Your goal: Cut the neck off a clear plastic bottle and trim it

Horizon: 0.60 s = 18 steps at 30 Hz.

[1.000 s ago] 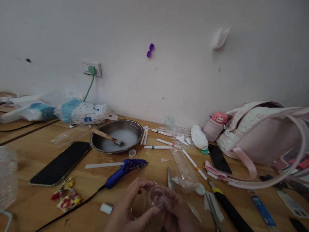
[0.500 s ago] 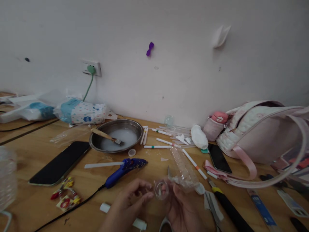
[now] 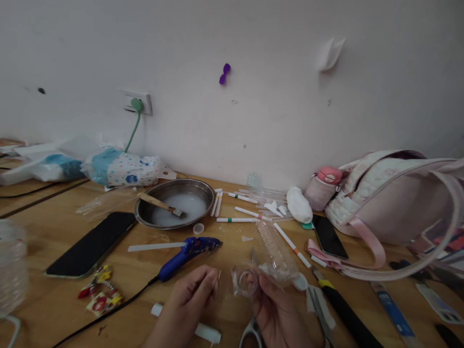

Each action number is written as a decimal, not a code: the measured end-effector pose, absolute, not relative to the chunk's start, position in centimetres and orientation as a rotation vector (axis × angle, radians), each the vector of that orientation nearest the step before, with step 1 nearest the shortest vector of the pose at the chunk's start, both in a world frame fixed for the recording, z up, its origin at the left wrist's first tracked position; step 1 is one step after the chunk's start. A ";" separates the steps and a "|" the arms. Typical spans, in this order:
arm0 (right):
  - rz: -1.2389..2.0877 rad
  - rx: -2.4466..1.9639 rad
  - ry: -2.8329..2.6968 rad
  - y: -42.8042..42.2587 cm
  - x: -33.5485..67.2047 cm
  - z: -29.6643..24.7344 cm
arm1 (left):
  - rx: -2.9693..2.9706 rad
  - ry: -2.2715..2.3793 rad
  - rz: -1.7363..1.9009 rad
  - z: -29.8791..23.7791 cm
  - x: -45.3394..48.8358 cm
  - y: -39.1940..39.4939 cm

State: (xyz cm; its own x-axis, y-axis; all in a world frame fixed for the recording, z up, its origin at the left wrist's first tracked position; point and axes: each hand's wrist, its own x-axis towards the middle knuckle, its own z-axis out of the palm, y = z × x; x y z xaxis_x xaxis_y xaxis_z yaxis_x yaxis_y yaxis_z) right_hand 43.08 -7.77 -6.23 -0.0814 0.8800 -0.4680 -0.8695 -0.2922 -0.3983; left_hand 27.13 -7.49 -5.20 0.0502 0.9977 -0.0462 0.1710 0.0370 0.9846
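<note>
My right hand (image 3: 275, 309) grips a small clear plastic bottle neck (image 3: 248, 282) between thumb and fingers, its round opening facing me. My left hand (image 3: 192, 299) is pinched closed to the left of it, apart from the piece. A thin pale sliver shows at its fingertips, too small to name. Under my right hand lies a pair of scissors (image 3: 251, 334), partly hidden. A clear plastic bottle (image 3: 274, 251) lies on its side just beyond that hand. Close to my left hand are a blue glue gun (image 3: 174, 266) with a glue stick and a white tube (image 3: 207, 332).
A metal bowl (image 3: 139, 220) of whitish liquid holds a brush (image 3: 155, 201). Several white markers (image 3: 235, 220) lie behind my hands. Phones (image 3: 90, 244), a bead bracelet (image 3: 103, 290), a black-handled cutter (image 3: 348, 314), a ruler (image 3: 393, 309) and a pink bag (image 3: 384, 208) surround the work area.
My left hand has drawn away leftward from the plastic bottle neck, and its fingers have closed into a pinch. The bottle neck, still in my right hand, has turned and shifted slightly right.
</note>
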 end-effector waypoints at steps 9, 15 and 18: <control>1.727 -0.777 -0.013 -7.8 43.2 -5.9 | 1.226 1.289 1.027 -5.6 27.0 -7.0; 1.783 -0.731 -0.152 -7.9 43.2 -6.0 | 1.376 1.153 1.163 -6.8 26.4 -7.9; 1.832 -0.643 -0.280 -8.4 42.8 -6.2 | 1.404 1.057 1.053 -7.9 26.7 -8.5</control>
